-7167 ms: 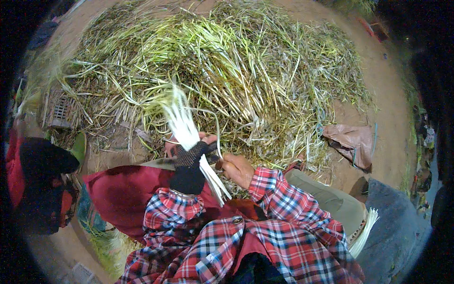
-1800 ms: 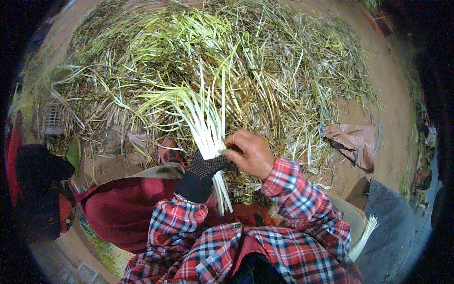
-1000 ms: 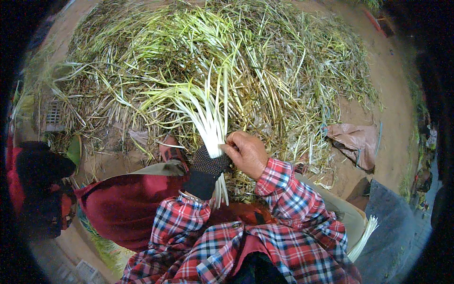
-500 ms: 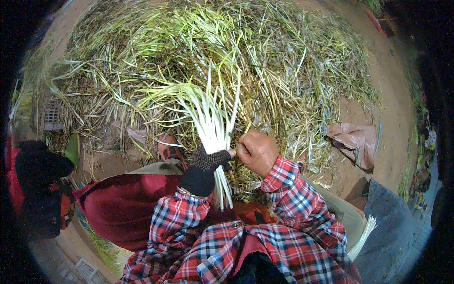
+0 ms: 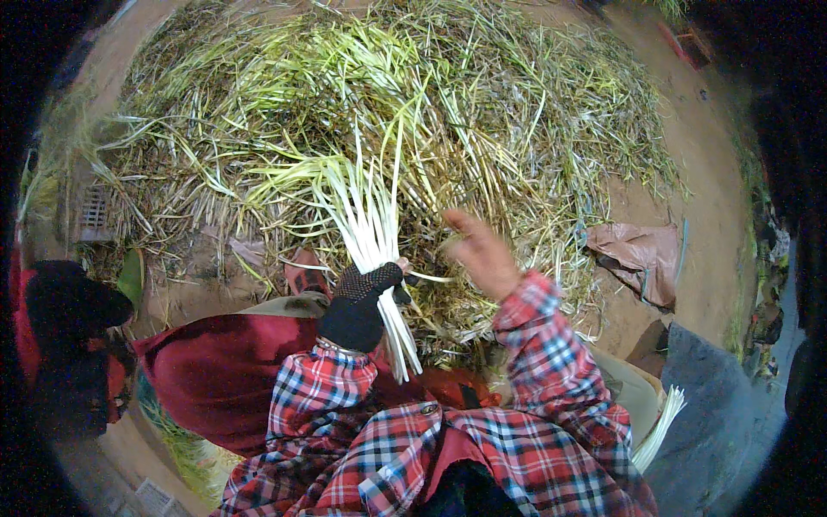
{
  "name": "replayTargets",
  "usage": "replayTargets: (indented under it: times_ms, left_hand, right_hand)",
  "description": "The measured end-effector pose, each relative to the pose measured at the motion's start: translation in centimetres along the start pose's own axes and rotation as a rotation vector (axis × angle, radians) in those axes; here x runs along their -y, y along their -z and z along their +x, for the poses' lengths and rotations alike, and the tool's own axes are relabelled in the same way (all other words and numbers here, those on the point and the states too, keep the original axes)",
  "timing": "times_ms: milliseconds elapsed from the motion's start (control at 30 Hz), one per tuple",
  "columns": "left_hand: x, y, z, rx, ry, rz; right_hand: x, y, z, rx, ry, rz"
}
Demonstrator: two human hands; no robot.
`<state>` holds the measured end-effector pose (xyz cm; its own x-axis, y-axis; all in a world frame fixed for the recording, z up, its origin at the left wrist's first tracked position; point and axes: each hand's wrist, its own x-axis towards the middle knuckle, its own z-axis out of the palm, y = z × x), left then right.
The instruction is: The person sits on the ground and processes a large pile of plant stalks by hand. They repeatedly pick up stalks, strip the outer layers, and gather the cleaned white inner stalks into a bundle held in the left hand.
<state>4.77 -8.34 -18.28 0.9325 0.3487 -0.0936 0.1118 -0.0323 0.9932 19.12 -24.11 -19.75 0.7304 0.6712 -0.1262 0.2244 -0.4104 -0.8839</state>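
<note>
Looking down from the head camera, a bunch of green onions stands out in the middle of the picture. The stalks are long and thin. They are white low down and turn pale yellow-green higher up, where the leaves fan out and flop to the left. The white ends poke out under the glove and hang toward the person's lap. So the bunch runs up and down in the picture, leaning a little, with the leafy tips pointing away from the person and the white ends pointing back at them.

The left hand wears a dark knit glove. It is closed tight around the white part of the bunch and holds it up in front of the big heap of green stalks on the dirt ground.

The right hand is bare and blurry. Its fingers look spread and loose, and it holds nothing. It hangs just to the right of the bunch, not touching it, over the heap.

Both arms wear red, white and blue checked sleeves. A dark red cloth lies over the lap on the left side. A small bundle of white stalks lies low on the right, well apart from the hands. A brownish-pink bag sits on the ground to the right of the heap.
</note>
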Motion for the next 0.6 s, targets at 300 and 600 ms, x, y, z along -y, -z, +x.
replayTargets:
  times_ms: [300, 600]
  left_hand:
    - [-1.6, 0.4, 1.7, -0.402, 0.409, -0.601]
    - [-0.9, 2.3, 2.2, -0.604, 0.296, -0.61]
  right_hand:
    - [-0.7, -0.6, -2.5, 0.159, 0.17, -0.161]
    - [-12.6, 9.4, -5.1, 0.052, 0.059, -0.804]
